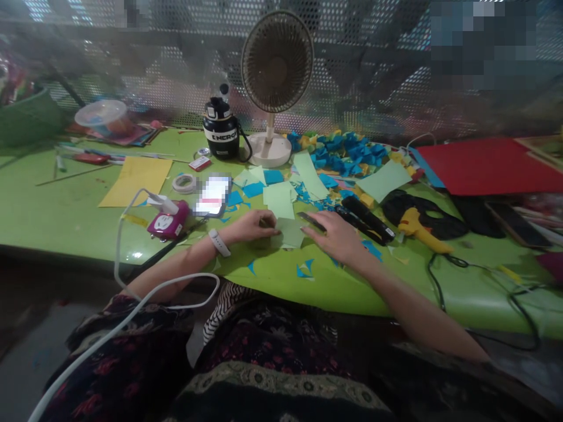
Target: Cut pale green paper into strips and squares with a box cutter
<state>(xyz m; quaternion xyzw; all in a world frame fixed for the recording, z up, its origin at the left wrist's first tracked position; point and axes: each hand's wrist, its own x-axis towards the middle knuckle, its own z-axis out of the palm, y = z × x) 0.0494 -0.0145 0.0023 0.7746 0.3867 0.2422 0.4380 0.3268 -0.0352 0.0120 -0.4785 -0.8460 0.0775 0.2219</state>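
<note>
Head view looks down on a green bench point(65, 220) where the left hand point(250, 227) and right hand point(332, 235) sit close together over a pale green paper piece point(290, 232). The left fingers point(271, 232) lie bunched against its left edge, and the right fingertips point(310, 234) rest near its right edge, just beside a small dark strip point(311, 221) (whether they pinch that strip is too hard to tell). Blue and yellow paper scraps point(343, 153) heap beyond the hands, with a yellow glue gun point(416, 225) to the right and a blurred phone point(213, 195) to the left.
</note>
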